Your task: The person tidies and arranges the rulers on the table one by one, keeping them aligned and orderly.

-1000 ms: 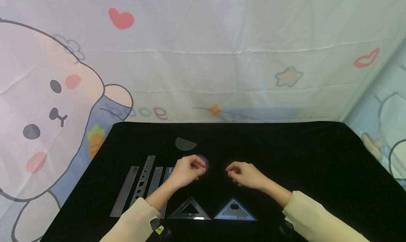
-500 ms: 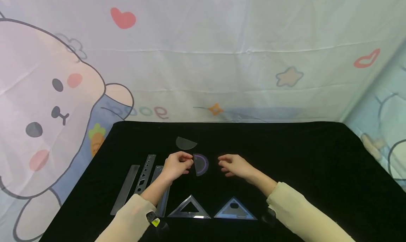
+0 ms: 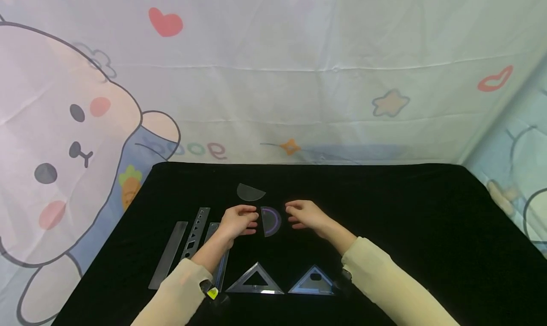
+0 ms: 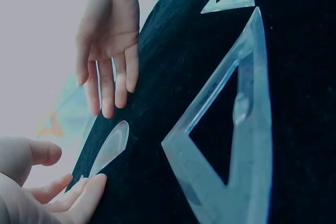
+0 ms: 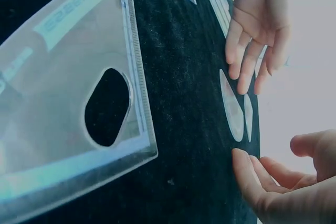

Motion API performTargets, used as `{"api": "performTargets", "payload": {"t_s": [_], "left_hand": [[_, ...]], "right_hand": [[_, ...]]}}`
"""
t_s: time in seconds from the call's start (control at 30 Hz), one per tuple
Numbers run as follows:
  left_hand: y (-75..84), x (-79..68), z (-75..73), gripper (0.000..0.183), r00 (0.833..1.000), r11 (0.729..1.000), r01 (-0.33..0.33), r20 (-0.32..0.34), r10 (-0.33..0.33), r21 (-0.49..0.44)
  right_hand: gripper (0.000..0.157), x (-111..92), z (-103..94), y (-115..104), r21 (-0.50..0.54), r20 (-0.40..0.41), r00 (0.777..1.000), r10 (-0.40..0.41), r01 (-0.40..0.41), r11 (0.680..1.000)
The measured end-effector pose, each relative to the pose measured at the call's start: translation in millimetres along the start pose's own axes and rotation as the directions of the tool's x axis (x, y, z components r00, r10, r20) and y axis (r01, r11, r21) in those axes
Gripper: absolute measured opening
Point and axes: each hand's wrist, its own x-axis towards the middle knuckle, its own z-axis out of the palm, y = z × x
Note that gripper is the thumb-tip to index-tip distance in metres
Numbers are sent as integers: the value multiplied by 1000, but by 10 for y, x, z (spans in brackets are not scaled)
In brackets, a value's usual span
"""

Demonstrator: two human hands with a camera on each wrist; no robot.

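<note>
A small clear protractor with a purple arc (image 3: 271, 221) lies on the black cloth, its straight edge toward the left. Just left of it is my left hand (image 3: 239, 223), fingers loosely bent and holding nothing. My right hand (image 3: 311, 216) hovers on the other side, a little apart from the curved edge, with relaxed fingers. A second clear protractor (image 3: 249, 192) lies behind the left hand. Both wrist views show gaps between thumbs and fingers. In the right wrist view, the two protractors appear as thin slivers between the hands, the nearer one (image 5: 231, 109) beside the fingertips.
Two set squares lie nearer the front: a clear one (image 3: 256, 281) and a blue-edged one (image 3: 312, 282). Several rulers lie at the left, including a plain one (image 3: 168, 257) and one with cut-out shapes (image 3: 197, 231); the left arm partly covers some. A printed curtain (image 3: 333, 98) hangs behind.
The left hand has drawn back leftward from the purple protractor, uncovering it. The right hand has moved left and slightly away from the front, nearer the protractor.
</note>
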Motion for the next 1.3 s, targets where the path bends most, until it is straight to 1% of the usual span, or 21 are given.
{"api": "performTargets", "payload": {"t_s": [0.23,0.47,0.53,0.67,0.83,1.03,1.17,1.3], "left_hand": [[15,18,33,32,1000,999,24,8,-24,-36],[-1,29,72,32,1000,998,12,1,-12,-60],[-4,35,86,32,1000,998,19,0,-19,-64],[1,40,105,32,1000,997,25,5,-25,-70],[5,29,124,34,1000,997,17,18,-16,-81],[-2,24,151,36,1000,994,24,9,-23,-105],[3,22,168,38,1000,993,23,2,-23,-116],[15,26,178,38,999,992,31,-20,-33,-122]], "right_hand": [[40,58,44,2,33,-20,999,28,-27,999],[40,72,101,10,40,-31,999,25,-24,999],[40,75,113,20,44,-35,999,24,-23,999],[40,71,132,15,56,-25,999,26,-24,998],[40,63,148,-10,80,-8,999,42,-42,996],[40,63,162,-19,130,3,997,75,-75,989],[41,56,178,-23,155,6,997,82,-82,985],[41,44,192,-34,182,3,996,85,-84,980]]}}
